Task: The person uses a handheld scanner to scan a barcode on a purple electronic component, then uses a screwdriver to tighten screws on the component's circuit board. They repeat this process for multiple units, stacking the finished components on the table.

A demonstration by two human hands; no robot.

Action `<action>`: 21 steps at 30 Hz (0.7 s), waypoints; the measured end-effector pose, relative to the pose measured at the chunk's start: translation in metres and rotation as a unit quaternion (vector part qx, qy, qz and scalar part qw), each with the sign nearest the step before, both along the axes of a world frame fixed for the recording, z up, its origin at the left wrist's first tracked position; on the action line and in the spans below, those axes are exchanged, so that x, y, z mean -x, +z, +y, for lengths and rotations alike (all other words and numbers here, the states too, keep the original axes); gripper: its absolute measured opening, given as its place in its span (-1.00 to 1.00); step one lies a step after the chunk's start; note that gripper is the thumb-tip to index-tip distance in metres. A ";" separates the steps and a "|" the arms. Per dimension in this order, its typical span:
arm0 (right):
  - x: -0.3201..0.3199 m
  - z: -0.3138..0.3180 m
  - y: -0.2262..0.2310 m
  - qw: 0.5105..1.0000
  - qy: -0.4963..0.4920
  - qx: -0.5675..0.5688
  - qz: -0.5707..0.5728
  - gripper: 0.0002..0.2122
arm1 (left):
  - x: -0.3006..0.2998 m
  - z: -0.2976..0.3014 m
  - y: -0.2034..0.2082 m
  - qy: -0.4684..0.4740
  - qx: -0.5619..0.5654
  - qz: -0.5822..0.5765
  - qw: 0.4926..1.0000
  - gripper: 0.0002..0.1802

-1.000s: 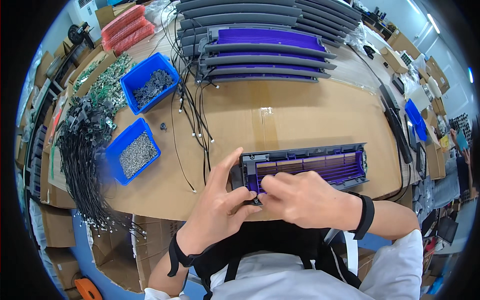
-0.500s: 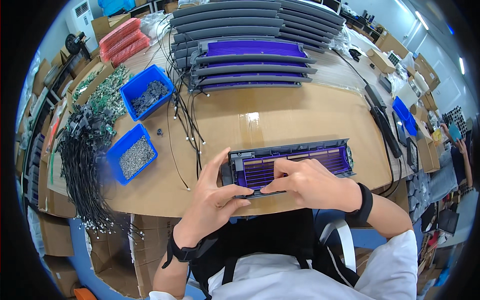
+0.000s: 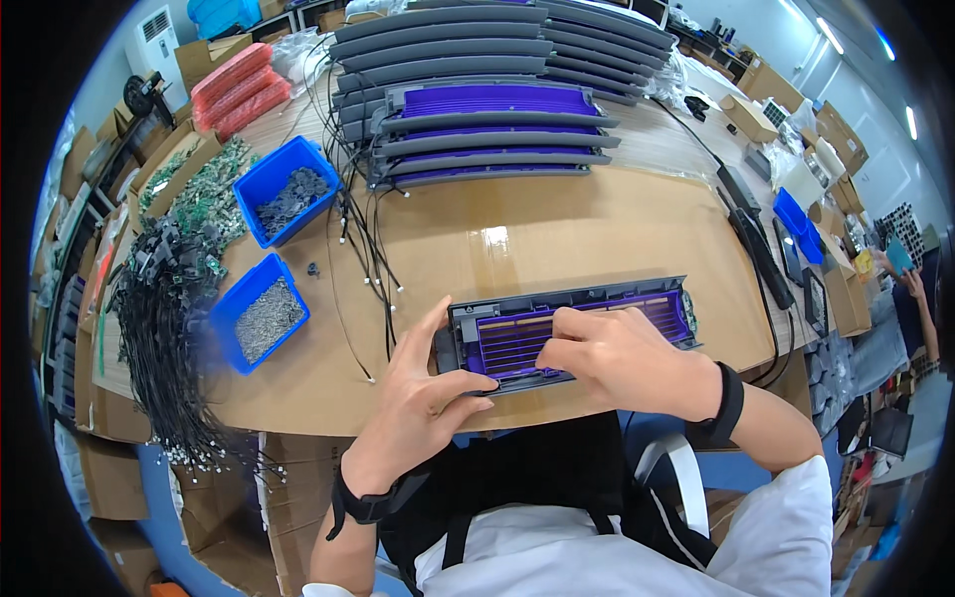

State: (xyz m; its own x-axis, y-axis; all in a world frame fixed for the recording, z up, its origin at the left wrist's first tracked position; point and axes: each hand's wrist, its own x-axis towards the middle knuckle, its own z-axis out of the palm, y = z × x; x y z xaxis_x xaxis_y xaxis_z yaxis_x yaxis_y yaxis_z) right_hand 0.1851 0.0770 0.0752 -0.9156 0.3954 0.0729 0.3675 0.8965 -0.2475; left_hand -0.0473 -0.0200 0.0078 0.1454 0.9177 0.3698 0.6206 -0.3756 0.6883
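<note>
A long grey plastic housing with a purple slatted inner part (image 3: 507, 343) lies open side up at the table's near edge. My left hand (image 3: 408, 393) grips its left end, fingers round the far corner and thumb and index finger at the near rim. Over the middle of the slats is my right hand (image 3: 607, 358), fingers curled and fingertips together near the near rim. Whatever those fingertips hold, if anything, is hidden. A small green circuit board (image 3: 689, 318) shows at the housing's right end.
Similar housings (image 3: 497, 124) are stacked at the back. To the left are a blue bin of dark parts (image 3: 288, 189), a blue bin of small metal pieces (image 3: 261, 313), loose circuit boards (image 3: 204, 199) and bundled black cables (image 3: 164, 338). A black corded tool (image 3: 761, 259) lies right; another person's hand (image 3: 913, 284) shows far right.
My right hand has shifted slightly right and away from the left thumb along the near rim. The left hand keeps its grip. The whole view has shifted a little.
</note>
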 end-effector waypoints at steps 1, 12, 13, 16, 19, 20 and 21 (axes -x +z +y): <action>-0.004 0.003 0.002 1.000 0.023 0.003 0.010 -0.77 | 0.001 0.000 0.000 -0.001 0.003 0.002 1.000 -0.65; -0.013 -0.002 -0.009 0.995 0.086 -0.004 0.044 -0.77 | 0.009 -0.003 0.005 -0.012 0.037 0.004 0.999 -0.69; -0.013 -0.002 -0.011 0.994 0.092 -0.012 0.051 -0.77 | 0.009 -0.003 0.005 -0.010 0.038 0.003 0.999 -0.70; -0.011 -0.002 -0.016 0.993 0.074 -0.012 0.086 -0.79 | 0.009 -0.004 0.005 -0.006 0.039 0.000 0.999 -0.70; -0.014 -0.002 -0.019 0.994 0.054 -0.010 0.095 -0.80 | 0.007 -0.004 0.006 -0.005 0.040 -0.002 0.999 -0.70; -0.014 -0.002 -0.020 0.993 0.060 -0.009 0.100 -0.80 | 0.007 -0.005 0.006 -0.004 0.041 -0.002 0.999 -0.70; -0.014 -0.002 -0.021 0.992 0.065 -0.008 0.105 -0.81 | 0.007 -0.005 0.006 -0.004 0.042 -0.003 0.999 -0.70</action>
State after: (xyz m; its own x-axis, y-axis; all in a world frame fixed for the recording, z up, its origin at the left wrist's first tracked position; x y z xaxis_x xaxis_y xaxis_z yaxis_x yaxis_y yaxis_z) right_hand 0.1995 0.0751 0.0543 -0.9228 0.2726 0.2723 0.1909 0.9373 -0.2915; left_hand -0.0543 -0.0248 0.0139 0.1503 0.9447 0.2914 0.6146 -0.3202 0.7209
